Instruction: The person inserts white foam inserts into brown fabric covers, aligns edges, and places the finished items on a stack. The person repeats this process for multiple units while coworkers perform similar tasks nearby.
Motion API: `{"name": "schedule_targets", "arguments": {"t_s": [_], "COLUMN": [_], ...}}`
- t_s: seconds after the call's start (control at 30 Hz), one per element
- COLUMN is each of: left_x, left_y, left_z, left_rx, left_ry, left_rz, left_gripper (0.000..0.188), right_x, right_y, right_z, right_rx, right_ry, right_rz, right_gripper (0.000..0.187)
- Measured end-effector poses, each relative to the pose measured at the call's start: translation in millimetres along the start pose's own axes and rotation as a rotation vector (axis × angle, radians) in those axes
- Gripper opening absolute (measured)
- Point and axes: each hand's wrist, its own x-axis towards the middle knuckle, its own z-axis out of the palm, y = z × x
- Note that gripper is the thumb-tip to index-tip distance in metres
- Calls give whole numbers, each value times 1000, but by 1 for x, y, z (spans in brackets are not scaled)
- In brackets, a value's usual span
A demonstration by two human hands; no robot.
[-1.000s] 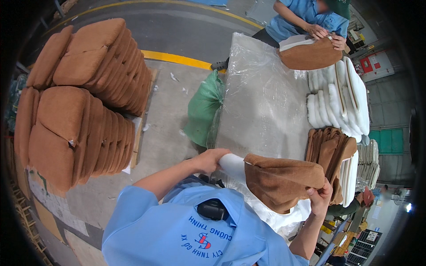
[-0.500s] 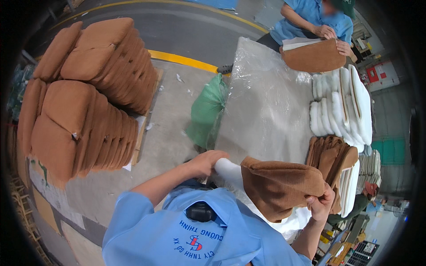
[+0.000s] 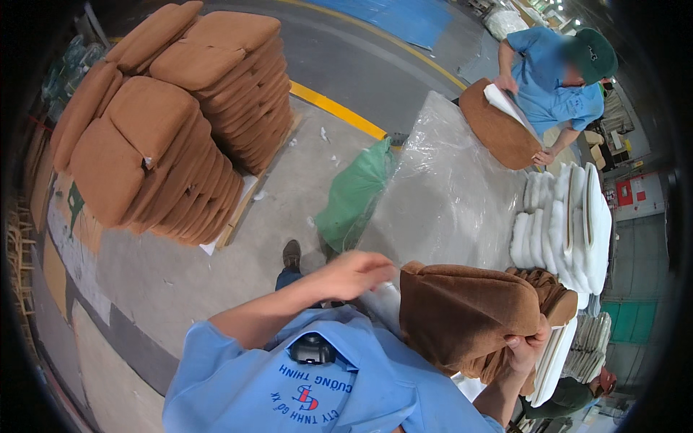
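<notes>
Head view: white pad (image 3: 382, 307) mostly inside brown cover (image 3: 465, 317)

Plain brown cushion cover (image 3: 462, 317) at five o'clock; brown cushion stacks (image 3: 173, 123) at ten; white foam pads (image 3: 563, 224) at three; green bag (image 3: 357, 195) centre; yellow floor line (image 3: 336, 110) at twelve; blue work shirt (image 3: 325, 382).

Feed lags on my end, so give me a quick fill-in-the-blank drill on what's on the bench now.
1. The right hand grips a ____ fabric cushion cover.
2. The left hand rests on the white ____ pad going into it.
3. The green bag leans against the table, which is covered in clear ____.

Missing: brown; foam; plastic
</notes>
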Motion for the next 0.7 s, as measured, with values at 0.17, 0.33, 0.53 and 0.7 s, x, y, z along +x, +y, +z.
{"name": "schedule_targets", "arguments": {"t_s": [0.17, 0.33, 0.53, 0.7], "left_x": [13, -1, -15, -39], "left_y": [-21, -20, 2, 17], "left_z": [28, 43, 48, 50], "left_rx": [-565, -1112, -1141, -997], "left_ry": [-258, -411, -508, -463], "left_rz": [103, 152, 99, 97], "left_gripper": [34, 27, 40, 52], "right_x": [10, 5, 57, 42], "right_y": [-10, 13, 8, 1], "right_z": [13, -29, 106, 132], "right_rx": [18, 501, 223, 394], "right_ry": [-128, -765, -422, -546], "right_rz": [-62, 190, 545, 752], "right_gripper": [50, 60, 60, 53]}}
